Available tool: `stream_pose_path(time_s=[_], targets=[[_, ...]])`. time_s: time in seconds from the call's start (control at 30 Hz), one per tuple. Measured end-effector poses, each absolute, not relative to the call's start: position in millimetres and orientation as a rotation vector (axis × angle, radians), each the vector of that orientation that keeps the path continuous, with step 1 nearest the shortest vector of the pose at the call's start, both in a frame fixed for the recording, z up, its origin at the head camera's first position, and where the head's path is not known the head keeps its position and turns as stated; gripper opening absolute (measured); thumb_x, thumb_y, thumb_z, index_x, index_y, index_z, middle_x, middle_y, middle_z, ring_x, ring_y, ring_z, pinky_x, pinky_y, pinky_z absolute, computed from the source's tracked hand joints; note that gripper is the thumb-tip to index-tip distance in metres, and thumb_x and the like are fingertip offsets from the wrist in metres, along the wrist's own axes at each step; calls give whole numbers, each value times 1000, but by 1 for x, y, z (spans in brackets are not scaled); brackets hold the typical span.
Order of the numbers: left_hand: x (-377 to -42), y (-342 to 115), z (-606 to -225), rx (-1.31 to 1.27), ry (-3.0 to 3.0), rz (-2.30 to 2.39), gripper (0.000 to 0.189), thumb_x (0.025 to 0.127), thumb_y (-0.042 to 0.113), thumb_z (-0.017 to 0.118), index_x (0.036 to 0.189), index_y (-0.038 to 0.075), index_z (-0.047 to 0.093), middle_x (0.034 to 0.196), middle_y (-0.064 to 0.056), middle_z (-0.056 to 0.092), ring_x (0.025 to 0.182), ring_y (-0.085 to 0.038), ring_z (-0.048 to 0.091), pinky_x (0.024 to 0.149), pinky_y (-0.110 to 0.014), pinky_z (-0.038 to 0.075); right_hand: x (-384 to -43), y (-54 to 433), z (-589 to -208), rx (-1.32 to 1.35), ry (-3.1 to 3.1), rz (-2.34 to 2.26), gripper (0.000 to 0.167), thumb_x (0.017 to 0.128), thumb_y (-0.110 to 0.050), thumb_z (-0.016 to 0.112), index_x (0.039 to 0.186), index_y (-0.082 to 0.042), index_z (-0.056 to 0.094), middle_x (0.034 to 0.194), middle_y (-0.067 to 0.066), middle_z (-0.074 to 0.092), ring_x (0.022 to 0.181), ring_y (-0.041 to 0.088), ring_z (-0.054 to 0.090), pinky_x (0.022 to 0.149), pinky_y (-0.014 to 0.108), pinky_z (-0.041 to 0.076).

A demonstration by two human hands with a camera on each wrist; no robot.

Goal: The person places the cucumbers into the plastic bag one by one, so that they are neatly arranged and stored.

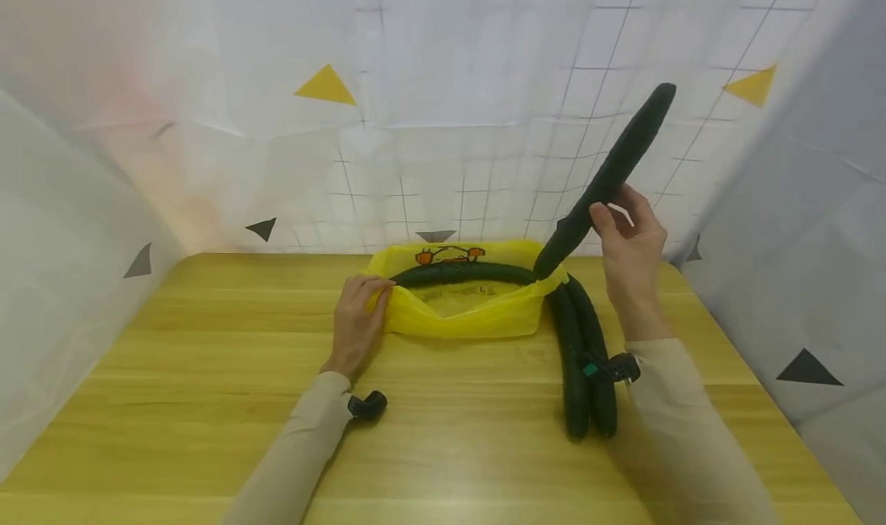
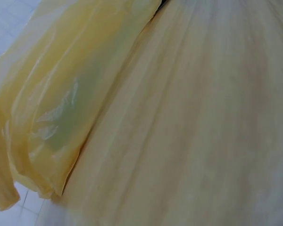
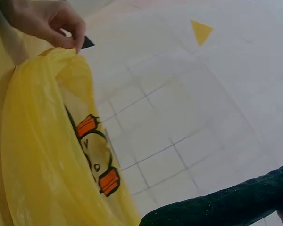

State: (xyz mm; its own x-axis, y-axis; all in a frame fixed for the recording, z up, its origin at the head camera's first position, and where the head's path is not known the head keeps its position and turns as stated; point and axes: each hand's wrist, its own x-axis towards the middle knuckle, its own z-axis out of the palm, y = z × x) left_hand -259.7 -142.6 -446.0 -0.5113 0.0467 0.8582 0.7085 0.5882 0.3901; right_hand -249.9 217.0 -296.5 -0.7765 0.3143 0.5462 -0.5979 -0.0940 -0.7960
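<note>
My right hand (image 1: 633, 260) grips a long dark green cucumber (image 1: 626, 152) by its middle, tilted in the air with its lower end at the right side of a yellow plastic bag (image 1: 471, 327). The left hand (image 1: 356, 321) pinches the left end of the bag's mouth, as the right wrist view also shows, where that hand (image 3: 54, 23) is at the top. Inside the spread mouth lies another cucumber (image 1: 460, 272), lengthwise. In the left wrist view, a green shape shows through the bag's film (image 2: 33, 84).
Two more cucumbers (image 1: 573, 383) lie side by side on the wooden table (image 1: 208, 371), right of the bag and beside the right forearm. White sheeting (image 1: 242, 48) with grid lines and triangles stands behind the table and along both sides.
</note>
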Motion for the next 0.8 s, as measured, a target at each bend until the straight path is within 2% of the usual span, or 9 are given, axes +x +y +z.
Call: stream_pose_path(time_s=[0.23, 0.43, 0.67, 0.8], targets=[[-260, -143, -445, -621, -1922, -974, 14, 87, 5, 66, 100, 8, 69, 100, -5, 65, 96, -21, 55, 86, -26, 45, -263, 201, -305, 373, -1743, 1843, 42, 83, -7, 69, 125, -11, 61, 113, 4, 60, 103, 17, 63, 88, 19, 51], [-259, -142, -444, -652, -1909, -1005, 15, 87, 4, 65, 100, 7, 69, 100, -6, 65, 96, -22, 55, 87, -26, 45, -260, 189, -311, 409, -1838, 1800, 41, 86, -6, 66, 126, -12, 60, 112, 1, 61, 101, 14, 63, 85, 16, 50], [-260, -142, -446, -632, -1917, -1003, 14, 88, 6, 64, 101, 7, 69, 100, -6, 64, 97, -21, 55, 87, -26, 44, -256, 174, -312, 505, -2003, 1638, 41, 89, -7, 63, 130, -10, 56, 118, 1, 60, 110, 15, 61, 86, 15, 49], [-259, -143, -445, -612, -1927, -1008, 13, 89, 8, 64, 101, 8, 69, 100, -5, 64, 97, -20, 55, 87, -25, 44, -261, 170, -317, 560, -2053, 1644, 43, 89, -6, 62, 131, -9, 54, 122, 6, 58, 114, 16, 58, 94, 21, 48]])
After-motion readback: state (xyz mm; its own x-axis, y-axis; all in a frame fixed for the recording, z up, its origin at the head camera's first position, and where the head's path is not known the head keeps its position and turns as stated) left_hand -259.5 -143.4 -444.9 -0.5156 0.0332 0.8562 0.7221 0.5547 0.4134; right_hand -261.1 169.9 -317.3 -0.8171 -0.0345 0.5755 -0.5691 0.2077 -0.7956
